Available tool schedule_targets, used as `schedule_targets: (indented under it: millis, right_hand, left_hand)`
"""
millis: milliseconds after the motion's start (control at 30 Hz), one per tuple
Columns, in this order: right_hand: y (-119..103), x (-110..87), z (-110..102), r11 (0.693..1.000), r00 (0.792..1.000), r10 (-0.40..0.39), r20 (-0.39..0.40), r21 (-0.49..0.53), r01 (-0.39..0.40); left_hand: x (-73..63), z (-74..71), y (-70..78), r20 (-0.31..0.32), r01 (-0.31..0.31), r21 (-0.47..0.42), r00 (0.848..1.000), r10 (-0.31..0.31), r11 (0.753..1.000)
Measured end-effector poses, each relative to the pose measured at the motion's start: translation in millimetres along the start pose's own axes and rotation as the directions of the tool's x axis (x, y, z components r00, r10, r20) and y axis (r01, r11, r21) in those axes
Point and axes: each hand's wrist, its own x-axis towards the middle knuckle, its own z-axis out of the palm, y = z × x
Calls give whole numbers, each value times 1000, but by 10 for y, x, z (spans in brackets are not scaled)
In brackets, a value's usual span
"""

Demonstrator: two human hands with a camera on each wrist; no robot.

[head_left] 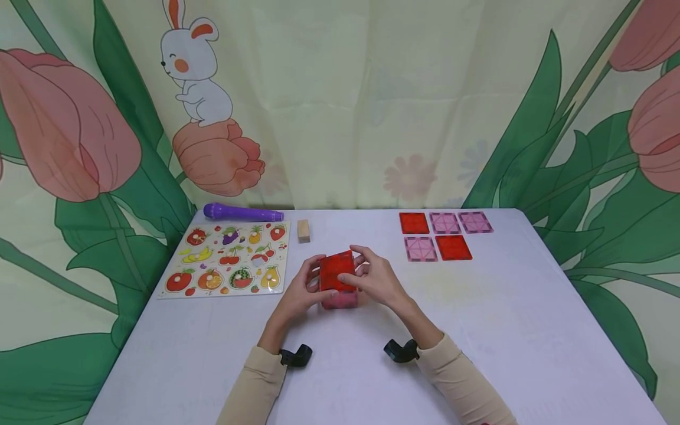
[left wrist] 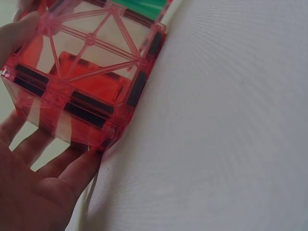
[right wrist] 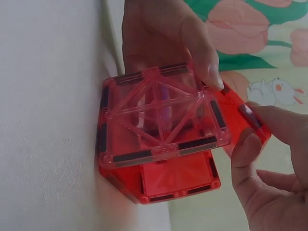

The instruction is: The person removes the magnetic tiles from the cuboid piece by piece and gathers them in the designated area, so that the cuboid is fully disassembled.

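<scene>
I see two bare hands, left hand (head_left: 297, 293) and right hand (head_left: 378, 277). Long beige sleeves (head_left: 249, 383) cover both forearms. Black camera mount (head_left: 295, 356) sits on each wrist, just beside the cuff.

Head view high above table (head_left: 510, 330), 2 wrist views close, sharing cube (head_left: 337, 277)
</scene>
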Motion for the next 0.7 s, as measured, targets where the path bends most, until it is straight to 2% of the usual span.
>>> schedule_targets:
  millis: [367, 700]
  right_hand:
    - [30, -1, -39, 995, 999, 48, 21, 86, -49]
    - [22, 9, -102, 995, 997, 71, 3, 75, -71]
  left_hand:
    - [12, -15, -25, 6, 17, -7, 1000, -16, 1000]
    - [3, -22, -2, 4, 32, 0, 999, -32, 999]
